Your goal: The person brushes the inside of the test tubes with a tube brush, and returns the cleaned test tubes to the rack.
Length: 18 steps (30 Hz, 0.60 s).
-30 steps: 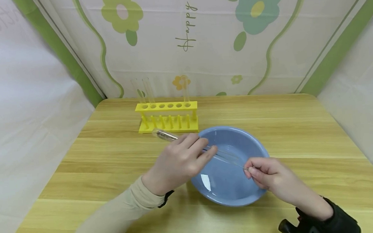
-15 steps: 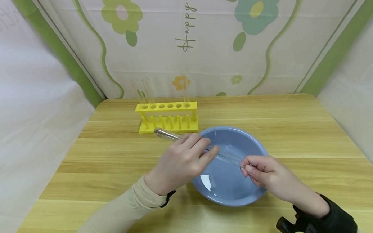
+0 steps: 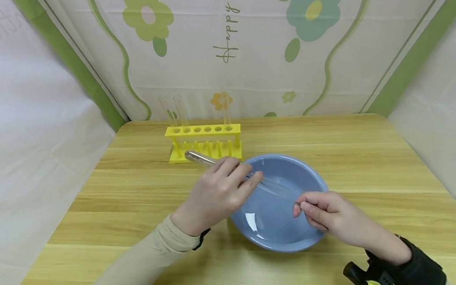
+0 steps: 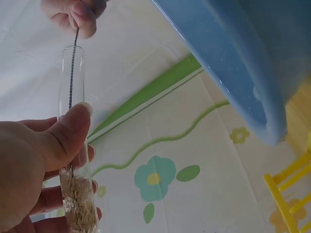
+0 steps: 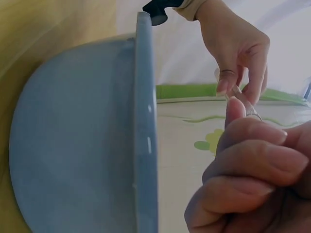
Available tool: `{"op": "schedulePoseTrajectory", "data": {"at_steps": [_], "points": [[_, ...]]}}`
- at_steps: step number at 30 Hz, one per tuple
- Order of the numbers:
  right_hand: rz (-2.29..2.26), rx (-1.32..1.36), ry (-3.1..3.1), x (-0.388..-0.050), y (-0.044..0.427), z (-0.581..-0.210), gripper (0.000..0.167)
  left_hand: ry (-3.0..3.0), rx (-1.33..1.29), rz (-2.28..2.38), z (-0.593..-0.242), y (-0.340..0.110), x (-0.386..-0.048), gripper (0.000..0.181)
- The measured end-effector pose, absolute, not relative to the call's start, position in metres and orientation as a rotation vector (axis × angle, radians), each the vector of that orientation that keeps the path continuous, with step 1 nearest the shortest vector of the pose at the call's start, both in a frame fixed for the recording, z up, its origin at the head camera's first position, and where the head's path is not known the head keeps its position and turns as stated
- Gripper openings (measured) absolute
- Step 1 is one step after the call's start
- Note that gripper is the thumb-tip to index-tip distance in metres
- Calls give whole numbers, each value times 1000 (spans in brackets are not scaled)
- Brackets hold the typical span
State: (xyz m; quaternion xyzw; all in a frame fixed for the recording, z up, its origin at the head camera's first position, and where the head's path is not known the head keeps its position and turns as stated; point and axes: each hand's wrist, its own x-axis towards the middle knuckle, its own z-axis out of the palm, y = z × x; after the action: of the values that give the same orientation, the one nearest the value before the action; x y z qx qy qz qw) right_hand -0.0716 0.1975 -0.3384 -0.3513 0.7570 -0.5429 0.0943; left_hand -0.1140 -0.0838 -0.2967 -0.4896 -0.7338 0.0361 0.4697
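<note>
In the head view my left hand [image 3: 219, 194] holds a clear glass test tube [image 3: 199, 157], tilted across the left side of the blue basin [image 3: 282, 240]. The tube's closed end points toward the yellow rack. Inside it sits a test tube brush, its pale bristles [image 4: 80, 204] low in the tube in the left wrist view. The brush's twisted wire stem [image 4: 72, 77] comes out of the open mouth. My right hand [image 3: 330, 217] pinches the end of that wire between thumb and fingers, just beyond the mouth, over the basin's right side.
Behind the basin stands a yellow test tube rack [image 3: 203, 130] with 3 upright clear tubes, two at its left end and one at its right. All of it is on a wooden table [image 3: 117, 203]. A flower-printed cloth [image 3: 255, 78] hangs behind the table.
The left hand and tube have shifted slightly up and left, bringing the closed end over the rack's base. The right hand moved a little inward, then slightly back out, keeping its pinch on the wire.
</note>
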Motion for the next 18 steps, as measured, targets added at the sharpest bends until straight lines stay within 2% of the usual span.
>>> {"op": "schedulePoseTrajectory", "data": {"at_steps": [8,13,18], "points": [[-1575,-1010,2148,-71,199,-336,23,-1800,-1179,197,-296,-84,-114,17],[-1535,-984,2310,-70,194,-337,25,-1832,-1180,241,-297,-84,-114,15],[-1388,-1075,2629,-68,190,-338,29,-1881,-1181,270,-298,-85,-114,16]]}}
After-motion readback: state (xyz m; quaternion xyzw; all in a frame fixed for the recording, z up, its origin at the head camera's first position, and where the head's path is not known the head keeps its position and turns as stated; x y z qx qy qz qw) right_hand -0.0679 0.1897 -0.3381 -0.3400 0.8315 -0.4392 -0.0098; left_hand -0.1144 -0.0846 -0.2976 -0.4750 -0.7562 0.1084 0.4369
